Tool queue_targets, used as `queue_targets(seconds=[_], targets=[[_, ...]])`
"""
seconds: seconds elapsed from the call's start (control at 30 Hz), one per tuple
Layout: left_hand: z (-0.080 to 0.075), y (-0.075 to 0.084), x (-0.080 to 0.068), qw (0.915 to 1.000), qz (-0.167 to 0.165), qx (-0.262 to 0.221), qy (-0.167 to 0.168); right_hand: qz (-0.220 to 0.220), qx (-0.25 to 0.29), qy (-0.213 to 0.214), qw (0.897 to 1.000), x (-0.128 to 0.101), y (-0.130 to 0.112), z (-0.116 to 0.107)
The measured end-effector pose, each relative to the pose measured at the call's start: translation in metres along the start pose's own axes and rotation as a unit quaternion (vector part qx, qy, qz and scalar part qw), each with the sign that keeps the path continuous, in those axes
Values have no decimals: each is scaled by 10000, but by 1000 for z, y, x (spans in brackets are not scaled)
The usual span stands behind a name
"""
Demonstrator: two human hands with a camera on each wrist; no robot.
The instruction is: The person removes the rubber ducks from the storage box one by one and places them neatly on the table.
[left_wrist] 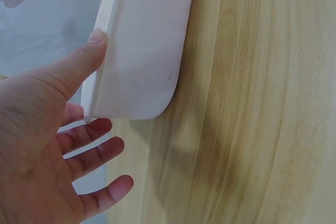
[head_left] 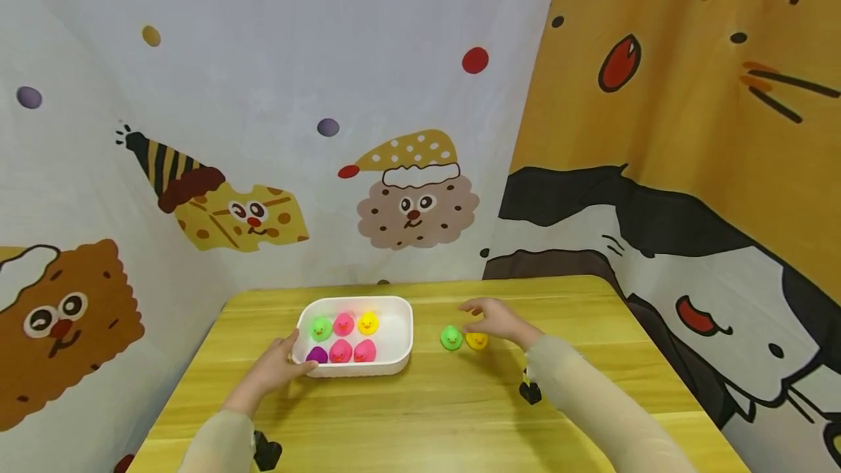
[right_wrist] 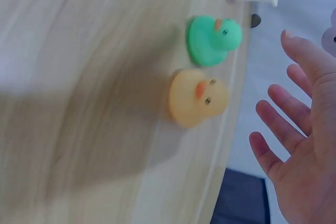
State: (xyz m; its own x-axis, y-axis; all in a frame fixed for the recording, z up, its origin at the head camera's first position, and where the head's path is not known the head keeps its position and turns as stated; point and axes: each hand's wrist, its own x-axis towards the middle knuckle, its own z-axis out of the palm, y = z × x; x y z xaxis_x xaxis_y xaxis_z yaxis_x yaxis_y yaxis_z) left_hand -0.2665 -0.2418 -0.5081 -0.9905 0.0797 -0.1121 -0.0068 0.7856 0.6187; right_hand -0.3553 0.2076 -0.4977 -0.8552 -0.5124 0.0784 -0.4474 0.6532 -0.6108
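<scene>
A white plastic tray (head_left: 394, 334) stands on the table with several rubber ducks in it: a green duck (head_left: 321, 328), a yellow duck (head_left: 369, 322), a purple duck (head_left: 317, 355) and pink ones (head_left: 341, 351). My left hand (head_left: 276, 366) holds the tray's near left corner. Its thumb (left_wrist: 92, 51) lies on the rim, while the other fingers curve about the short end. Outside the tray, a green duck (right_wrist: 207, 41) and an orange-yellow duck (right_wrist: 191, 99) sit side by side. Just above them hovers my right hand (head_left: 497, 321), fingers spread and holding nothing.
The wooden table (head_left: 420, 414) ends at a patterned curtain (head_left: 420, 57) behind it and on both sides. Dark wrist devices (head_left: 529, 390) hang below both sleeves. The two loose ducks lie right of the tray.
</scene>
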Motion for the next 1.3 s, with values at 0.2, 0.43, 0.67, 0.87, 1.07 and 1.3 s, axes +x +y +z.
queue_targets(seconds=[0.2,0.43,0.67,0.87,1.07,1.3], targets=[[4,3,4,9999,87,56,7,-42,211,-151,9997,13,-19,3],[3,4,3,10000,19,-14,35,-174,304,-526,9980,38,-49,18],[3,2,2,10000,-48,-49,12,-289,409,-722,9961,53,-71,34],[3,-2,1,9999,-121,-79,9,-179,257,-820,9961,62,-81,42],[2,-4,0,9999,-60,-88,69,-326,28,-927,9952,71,-93,44],[3,-6,1,9999,-74,-29,116,-613,367,-933,9931,79,-107,60]])
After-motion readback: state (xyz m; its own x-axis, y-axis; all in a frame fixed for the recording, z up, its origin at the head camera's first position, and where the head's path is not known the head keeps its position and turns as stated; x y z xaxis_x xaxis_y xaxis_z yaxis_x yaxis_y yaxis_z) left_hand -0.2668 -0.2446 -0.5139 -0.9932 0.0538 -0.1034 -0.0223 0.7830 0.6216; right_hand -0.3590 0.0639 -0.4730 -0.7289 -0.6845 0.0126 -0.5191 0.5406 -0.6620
